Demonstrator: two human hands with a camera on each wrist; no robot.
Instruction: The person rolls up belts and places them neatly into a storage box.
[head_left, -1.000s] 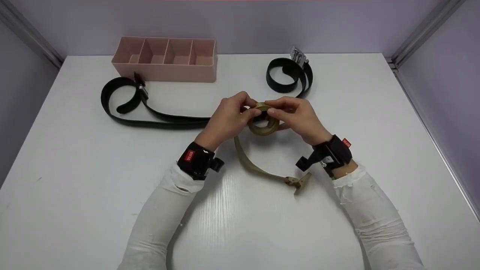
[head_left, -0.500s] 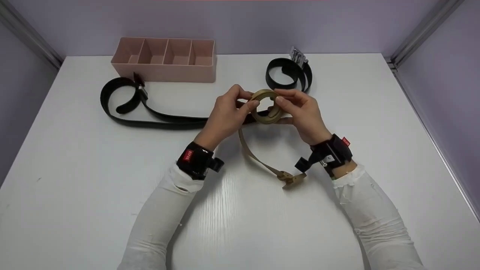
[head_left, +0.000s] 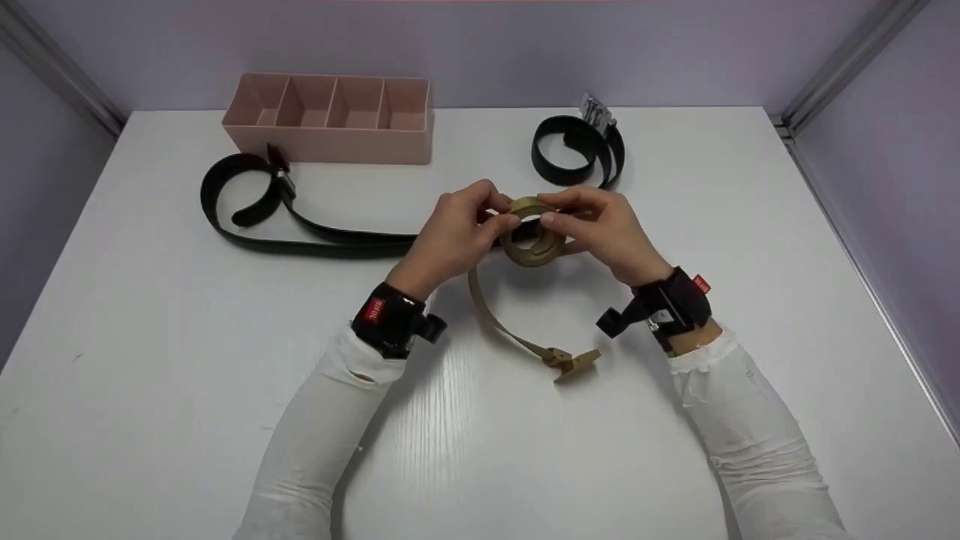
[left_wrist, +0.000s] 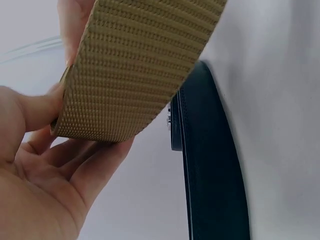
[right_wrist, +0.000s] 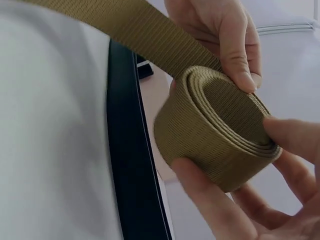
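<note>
A tan webbing belt (head_left: pixel 531 255) is wound into a roll between both hands, above the white table. My left hand (head_left: pixel 463 229) pinches the roll's left side, thumb (left_wrist: pixel 42 111) on top and fingers beneath. On the other side my right hand (head_left: pixel 600 226) holds the roll, thumb (right_wrist: pixel 292 135) at the inner rim and fingers round the outside. In the right wrist view the coiled belt (right_wrist: pixel 220 150) shows several layers. Its loose end hangs down from the left side and curves to a tan buckle (head_left: pixel 574 364) over the table in front.
Behind the hands lies a black belt (head_left: pixel 330 246), looped at the left; the hands hide part of it. Another black coil (head_left: pixel 559 172) with a silver buckle (head_left: pixel 598 114) sits at the back right. A pink box (head_left: pixel 330 146) with several compartments stands at the back left.
The roll was lifted and tipped to face the camera half a second ago, and is now lower again. The tan buckle has swung left.
</note>
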